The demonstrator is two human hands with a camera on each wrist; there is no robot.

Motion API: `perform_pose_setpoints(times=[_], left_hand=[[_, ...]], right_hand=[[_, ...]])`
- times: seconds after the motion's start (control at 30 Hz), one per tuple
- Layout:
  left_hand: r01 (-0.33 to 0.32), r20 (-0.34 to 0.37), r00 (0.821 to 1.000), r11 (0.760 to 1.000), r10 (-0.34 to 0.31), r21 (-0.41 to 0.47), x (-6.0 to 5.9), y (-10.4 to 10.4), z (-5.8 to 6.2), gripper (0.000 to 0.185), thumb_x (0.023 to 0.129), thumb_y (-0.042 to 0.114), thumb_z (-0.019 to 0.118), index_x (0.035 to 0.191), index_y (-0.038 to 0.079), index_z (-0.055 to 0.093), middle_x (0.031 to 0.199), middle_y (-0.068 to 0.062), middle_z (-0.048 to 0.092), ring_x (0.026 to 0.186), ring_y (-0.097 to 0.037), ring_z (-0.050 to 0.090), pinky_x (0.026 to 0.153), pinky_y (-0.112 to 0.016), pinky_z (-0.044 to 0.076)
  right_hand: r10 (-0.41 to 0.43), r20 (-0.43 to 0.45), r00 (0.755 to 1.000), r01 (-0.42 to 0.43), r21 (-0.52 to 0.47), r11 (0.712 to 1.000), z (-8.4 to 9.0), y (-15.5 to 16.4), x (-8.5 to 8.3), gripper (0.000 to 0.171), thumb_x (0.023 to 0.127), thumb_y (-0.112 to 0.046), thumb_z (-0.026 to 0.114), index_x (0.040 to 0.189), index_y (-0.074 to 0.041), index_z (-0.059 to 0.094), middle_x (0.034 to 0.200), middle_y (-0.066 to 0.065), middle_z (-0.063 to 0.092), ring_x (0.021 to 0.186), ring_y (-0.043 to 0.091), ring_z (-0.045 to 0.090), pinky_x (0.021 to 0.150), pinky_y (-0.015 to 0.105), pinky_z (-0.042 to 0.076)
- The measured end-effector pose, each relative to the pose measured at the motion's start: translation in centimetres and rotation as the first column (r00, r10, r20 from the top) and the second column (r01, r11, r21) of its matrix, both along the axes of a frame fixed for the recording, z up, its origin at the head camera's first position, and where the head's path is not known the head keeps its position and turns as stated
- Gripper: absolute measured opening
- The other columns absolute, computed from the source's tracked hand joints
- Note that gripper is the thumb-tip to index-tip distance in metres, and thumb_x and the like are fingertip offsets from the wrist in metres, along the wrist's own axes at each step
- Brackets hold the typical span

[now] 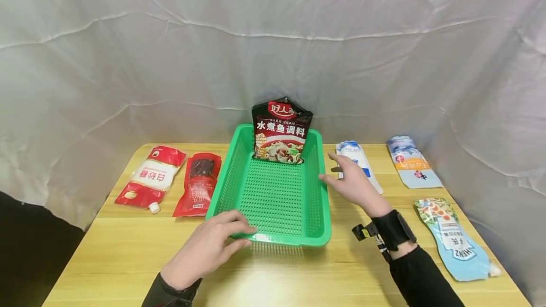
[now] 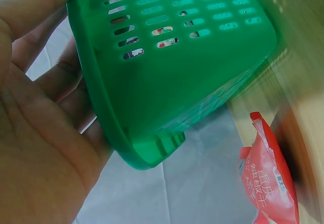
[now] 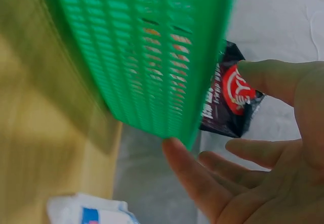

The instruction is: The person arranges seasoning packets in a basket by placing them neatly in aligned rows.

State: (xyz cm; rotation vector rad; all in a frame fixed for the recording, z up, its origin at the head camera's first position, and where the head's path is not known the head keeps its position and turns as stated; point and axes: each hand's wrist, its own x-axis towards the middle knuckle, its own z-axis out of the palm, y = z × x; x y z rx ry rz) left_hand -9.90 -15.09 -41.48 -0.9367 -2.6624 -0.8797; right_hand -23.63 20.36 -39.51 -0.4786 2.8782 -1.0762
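White sheet behind, wooden table. We anchor on green basket, mid-table: left hand flat on its near-left rim, fingers straight; dark pouch upright inside; right hand spread wide just right. Looks like steadying; next likely needs a rim grip.

Head overlooks table; wrist views closely flank the green basket.

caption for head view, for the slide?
Left hand touches green basket rim; right hand open beside it; dark seasoning pouch stands inside.
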Motion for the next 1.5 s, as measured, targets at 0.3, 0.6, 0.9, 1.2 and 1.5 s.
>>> perform_pose_setpoints(times=[0.3,0.6,0.9,1.2,1.5], left_hand=[[-0.007,-0.007,1.000,0.999,0.008,0.032,0.1,-0.1,-0.4,0.026,0.086,0.017,0.086,0.112,0.018,0.081,0.105,0.011,0.066,0.096,-0.009,0.065,0.080,-0.030,0.058],[-0.032,-0.001,0.999,0.998,0.032,0.048,0.1,0.1,-0.5,0.027,0.086,0.017,0.087,0.112,0.019,0.081,0.107,0.012,0.067,0.099,-0.009,0.066,0.082,-0.032,0.059],[-0.077,-0.106,0.990,0.986,0.093,0.148,-0.7,-1.0,0.2,0.025,0.087,0.017,0.085,0.111,0.018,0.077,0.115,0.007,0.069,0.108,-0.014,0.065,0.093,-0.031,0.057],[-0.403,-0.044,0.906,0.889,0.421,0.217,-3.4,-6.9,1.6,0.043,0.093,0.014,0.078,0.134,0.009,0.066,0.136,-0.010,0.061,0.127,-0.033,0.057,0.103,-0.059,0.048],[-0.579,0.047,0.813,0.797,0.581,0.174,-7.1,-12.0,1.9,0.067,0.098,0.032,0.070,0.155,0.005,0.045,0.156,-0.022,0.041,0.142,-0.047,0.040,0.106,-0.074,0.037]], right_hand=[[-0.058,0.037,0.998,0.062,-0.109,0.992,-2.1,-1.4,1.3,0.067,0.099,-0.019,0.071,0.156,0.002,0.042,0.157,0.026,0.043,0.120,0.043,0.065,0.086,0.046,0.061],[-0.131,0.017,0.991,0.132,-0.209,0.969,-2.7,-2.0,1.8,0.056,0.098,-0.011,0.069,0.149,0.003,0.051,0.157,0.020,0.048,0.107,0.035,0.072,0.076,0.032,0.061],[-0.155,0.025,0.988,0.156,-0.269,0.950,-3.3,-2.3,2.0,0.055,0.099,-0.010,0.065,0.150,0.002,0.050,0.158,0.014,0.049,0.104,0.033,0.074,0.068,0.022,0.056],[-0.144,0.020,0.989,0.144,-0.262,0.954,-3.2,-2.2,2.0,0.055,0.100,-0.010,0.065,0.151,0.003,0.049,0.159,0.015,0.046,0.106,0.035,0.073,0.068,0.022,0.057],[-0.135,0.014,0.991,0.134,-0.271,0.953,-3.6,-2.3,2.0,0.055,0.102,-0.011,0.065,0.152,0.002,0.048,0.160,0.015,0.044,0.105,0.036,0.073,0.068,0.022,0.057]])
